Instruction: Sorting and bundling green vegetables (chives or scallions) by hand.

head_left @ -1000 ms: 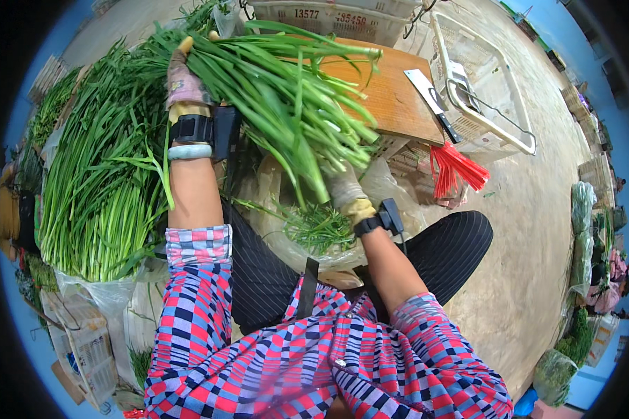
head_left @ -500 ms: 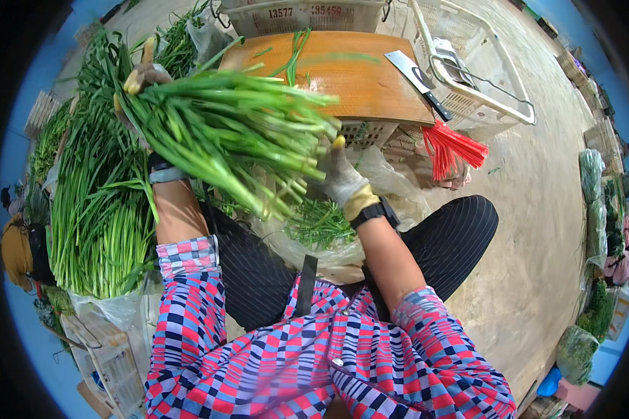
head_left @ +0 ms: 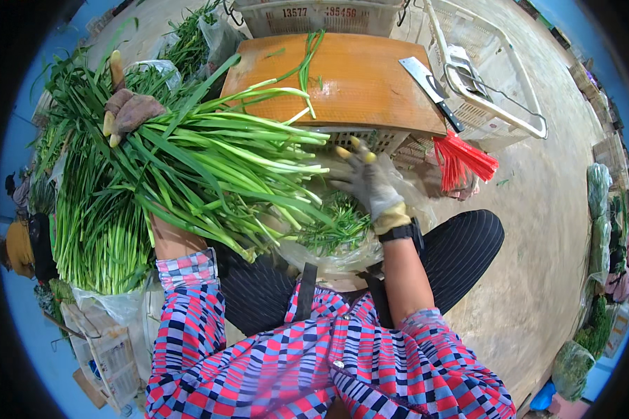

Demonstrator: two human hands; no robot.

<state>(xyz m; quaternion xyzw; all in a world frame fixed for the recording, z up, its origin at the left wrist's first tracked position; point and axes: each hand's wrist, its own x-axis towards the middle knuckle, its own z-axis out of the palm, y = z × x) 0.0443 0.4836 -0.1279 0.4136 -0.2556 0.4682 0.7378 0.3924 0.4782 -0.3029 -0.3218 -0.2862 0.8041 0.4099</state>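
My gloved left hand [head_left: 134, 117] is closed around a large bunch of garlic chives [head_left: 223, 150] at its leafy end. The pale cut stalks fan out to the right, toward my other hand. Just beyond the stalk ends is my gloved right hand [head_left: 374, 185], its yellow-tipped fingers spread and holding nothing. Below the stalks lies a clear plastic bag [head_left: 416, 202] with loose green trimmings [head_left: 339, 223] in it, between my knees. A big heap of chives [head_left: 94, 241] stands to my left, partly covered by the held bunch.
Ahead is a low wooden table [head_left: 360, 77] with a few loose chives. A cleaver [head_left: 430, 91] lies at its right edge, above a bundle of red strips [head_left: 461, 160]. A white plastic crate [head_left: 503, 70] stands right of it, another crate [head_left: 321, 21] behind.
My right hand has moved off the stalk ends, slightly right, with its fingers spreading. The bunch has shifted left with my left hand, and its stalks have fanned out.
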